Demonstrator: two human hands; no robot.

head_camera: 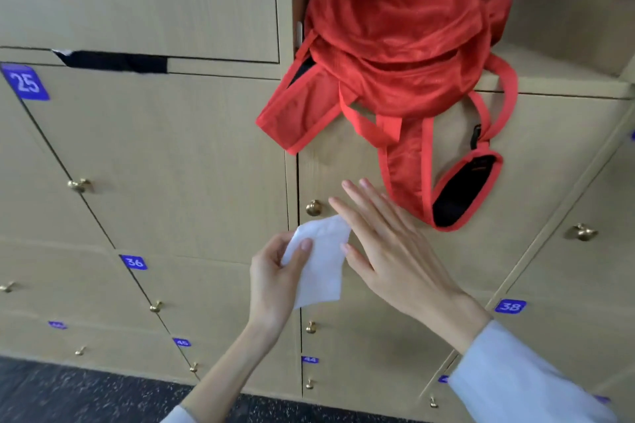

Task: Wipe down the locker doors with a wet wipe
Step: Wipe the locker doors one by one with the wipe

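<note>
The locker doors are finished in pale beige wood-grain. Brass-coloured knobs are fitted. Number labels are blue-violet with white digits. The wet wipe is plain white. A bag is noted in bright red mesh with black lining. The sleeve is light blue. The floor is dark and speckled.

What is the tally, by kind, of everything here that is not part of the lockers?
Red mesh fabric bag: 1
White rectangular wet wipe: 1
Hands: 2, the left hand, which pinches the wipe, and the right hand with straight fingers
Total: 4
</note>
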